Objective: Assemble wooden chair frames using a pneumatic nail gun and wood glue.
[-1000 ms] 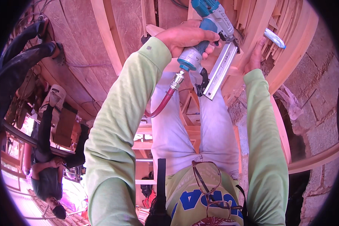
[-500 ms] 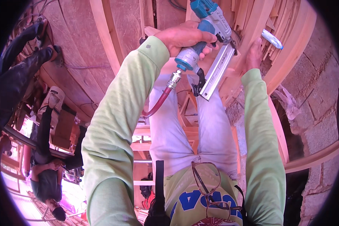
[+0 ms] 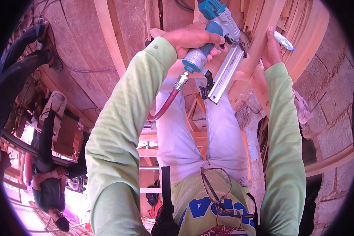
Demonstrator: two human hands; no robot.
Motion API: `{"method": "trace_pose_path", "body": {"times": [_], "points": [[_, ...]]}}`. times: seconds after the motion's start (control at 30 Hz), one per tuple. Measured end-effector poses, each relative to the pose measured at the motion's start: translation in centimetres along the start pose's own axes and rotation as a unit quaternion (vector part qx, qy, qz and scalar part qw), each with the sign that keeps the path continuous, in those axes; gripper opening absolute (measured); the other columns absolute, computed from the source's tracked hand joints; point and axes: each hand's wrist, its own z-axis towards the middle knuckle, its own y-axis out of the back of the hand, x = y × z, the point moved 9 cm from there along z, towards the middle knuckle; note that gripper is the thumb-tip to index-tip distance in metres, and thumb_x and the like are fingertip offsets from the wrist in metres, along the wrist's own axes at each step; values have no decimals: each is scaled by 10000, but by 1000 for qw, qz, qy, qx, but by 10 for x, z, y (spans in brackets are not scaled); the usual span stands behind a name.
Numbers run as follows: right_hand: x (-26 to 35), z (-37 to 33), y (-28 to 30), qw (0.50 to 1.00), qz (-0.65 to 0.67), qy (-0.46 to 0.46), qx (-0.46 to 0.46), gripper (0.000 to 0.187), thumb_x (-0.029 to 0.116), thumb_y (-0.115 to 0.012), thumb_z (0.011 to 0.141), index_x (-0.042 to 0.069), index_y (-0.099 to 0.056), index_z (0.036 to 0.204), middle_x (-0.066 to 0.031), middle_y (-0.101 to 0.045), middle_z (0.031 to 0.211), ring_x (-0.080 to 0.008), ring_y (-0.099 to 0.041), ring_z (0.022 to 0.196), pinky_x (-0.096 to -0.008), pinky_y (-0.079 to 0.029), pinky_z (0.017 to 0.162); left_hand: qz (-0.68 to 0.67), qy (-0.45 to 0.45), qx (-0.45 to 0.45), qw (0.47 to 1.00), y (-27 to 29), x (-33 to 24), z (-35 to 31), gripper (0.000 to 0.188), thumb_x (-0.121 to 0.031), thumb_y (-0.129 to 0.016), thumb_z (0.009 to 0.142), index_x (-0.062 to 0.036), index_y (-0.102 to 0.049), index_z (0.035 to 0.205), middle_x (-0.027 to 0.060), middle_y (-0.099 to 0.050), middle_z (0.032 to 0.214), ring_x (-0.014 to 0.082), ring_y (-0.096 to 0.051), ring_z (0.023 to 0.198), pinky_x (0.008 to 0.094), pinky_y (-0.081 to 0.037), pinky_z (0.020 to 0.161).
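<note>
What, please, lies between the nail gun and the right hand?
In the head view, a slanted wooden batten runs between the nail gun in the left hand and the right hand.

Person is wearing a light green long-sleeved shirt, sleeves [image 3: 118,129] running from the lower edge up to both wrists, cuffs snug, cloth creasing along the forearms. A small dark mark is showing near the cuff of the sleeve at upper centre. The shirt front [image 3: 200,204] at the bottom centre is carrying blue block lettering and a red emblem. Glasses [image 3: 218,192] with thin dark frames are hanging from the collar. Pale blue-grey trousers [image 3: 181,133] are showing in the middle.
</note>
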Motion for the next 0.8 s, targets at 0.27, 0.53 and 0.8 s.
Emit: {"method": "trace_pose_path", "body": {"times": [0.27,0.53,0.8], "points": [[-72,9,26,986,166,-18,-16,643,615,-412,1032,52,-599,1282,-133,-691,1146,-298,-668,1011,-442,-543,928,-28,0,-2,1000,0,2,-5,223,-118,-655,980,25,-569,1127,78,-637,940,109,-596,646,265,-547,533],[-84,-12,19,989,57,-99,-92,552,459,-294,1087,74,-583,1358,-141,-678,1238,-300,-655,1094,-426,-520,995,-24,1,4,1000,14,15,-1,252,-126,-660,978,32,-574,1156,94,-629,1050,98,-607,670,260,-559,513],[-87,5,44,987,39,-58,-143,596,537,-314,1080,88,-585,1364,-114,-662,1291,-286,-636,1148,-412,-499,1022,-15,1,18,1000,7,12,2,261,-134,-669,977,31,-576,1157,81,-619,1023,97,-609,671,258,-562,517]]}}
